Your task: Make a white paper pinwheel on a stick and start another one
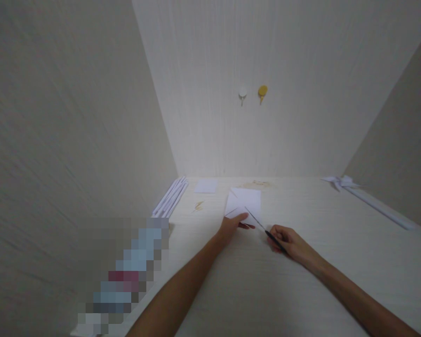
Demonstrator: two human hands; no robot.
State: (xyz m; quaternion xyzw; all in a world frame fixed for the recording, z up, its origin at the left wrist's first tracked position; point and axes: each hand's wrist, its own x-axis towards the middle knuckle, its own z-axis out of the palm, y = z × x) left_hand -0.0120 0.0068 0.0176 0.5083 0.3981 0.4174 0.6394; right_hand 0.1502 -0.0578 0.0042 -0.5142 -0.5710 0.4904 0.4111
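Resting on the pale worktop (301,290): one white paper sheet (243,202), lying flat near the back wall. Left hand (231,227): fingers flat, pressing the sheet's near edge, grip closed on nothing. Right hand (289,242): grip closed around a thin dark-handled tool (263,227), its tip laid on the sheet. Also present: rolled paper sticks (170,199) at left, small paper square (206,186), paper pinwheel (340,181) at right, two wall hooks (252,92).

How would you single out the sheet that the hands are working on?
On the pale wooden desk, look ahead of the left hand. The square white paper sheet lies under its fingertips. Unlike the smaller white paper piece nearer the wall, it shows creases.
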